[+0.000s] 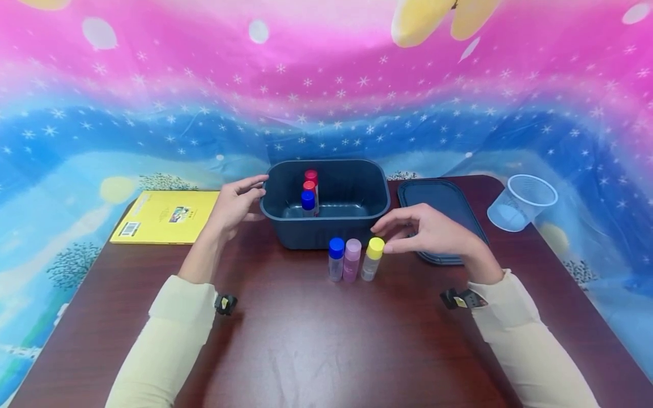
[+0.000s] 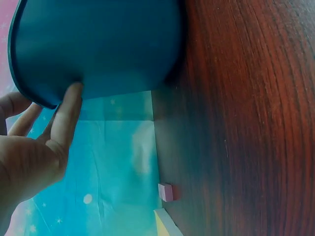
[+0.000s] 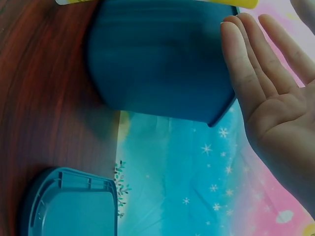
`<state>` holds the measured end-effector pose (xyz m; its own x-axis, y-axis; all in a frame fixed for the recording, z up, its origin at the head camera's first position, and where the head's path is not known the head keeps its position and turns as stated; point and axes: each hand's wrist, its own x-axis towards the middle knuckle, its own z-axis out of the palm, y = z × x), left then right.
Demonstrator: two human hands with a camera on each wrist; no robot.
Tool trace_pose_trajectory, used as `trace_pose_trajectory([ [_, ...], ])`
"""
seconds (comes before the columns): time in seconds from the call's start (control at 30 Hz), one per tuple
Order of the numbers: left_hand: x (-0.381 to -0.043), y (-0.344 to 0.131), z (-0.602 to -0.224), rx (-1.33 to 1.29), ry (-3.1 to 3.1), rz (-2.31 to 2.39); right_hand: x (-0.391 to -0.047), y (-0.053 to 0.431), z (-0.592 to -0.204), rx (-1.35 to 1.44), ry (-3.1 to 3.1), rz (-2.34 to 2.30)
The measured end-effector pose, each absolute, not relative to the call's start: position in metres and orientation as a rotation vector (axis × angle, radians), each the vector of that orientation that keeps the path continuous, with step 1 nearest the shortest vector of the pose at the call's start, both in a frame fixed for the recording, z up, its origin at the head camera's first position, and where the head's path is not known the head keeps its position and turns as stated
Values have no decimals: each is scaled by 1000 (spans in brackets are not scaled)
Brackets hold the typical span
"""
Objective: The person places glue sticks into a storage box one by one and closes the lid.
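A dark grey plastic bin [image 1: 326, 233] stands on the table, holding a few small tubes with red, orange and blue caps [image 1: 308, 199]. My left hand [image 1: 232, 205] touches its left end, fingertips at the rim and one finger against the outer wall [image 2: 98, 54]. In front of the bin, a blue-capped tube [image 1: 335, 259], a pink tube [image 1: 352, 260] and a yellow-capped clear tube [image 1: 371, 263] stand in a row. My right hand [image 1: 433, 231] is beside the yellow cap [image 3: 246, 3], thumb tip at its edge, fingers extended and not closed around it.
A dark lid [image 1: 446, 209] lies right of the bin, under and behind my right hand. Farther right a white mesh basket [image 1: 520, 204] leans at the table edge. A yellow book [image 1: 158, 218] lies at the left. A patterned cloth [image 1: 326, 85] hangs behind the table.
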<state>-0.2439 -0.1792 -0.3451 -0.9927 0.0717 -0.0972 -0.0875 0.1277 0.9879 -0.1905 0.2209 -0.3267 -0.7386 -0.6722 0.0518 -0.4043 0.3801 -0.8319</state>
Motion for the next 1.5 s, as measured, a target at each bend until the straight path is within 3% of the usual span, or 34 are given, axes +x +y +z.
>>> trace_pose_trajectory([
  [1.5,-241,-184,-353,-74,2018,2201,-195,229,-333,-960,2338,-1395],
])
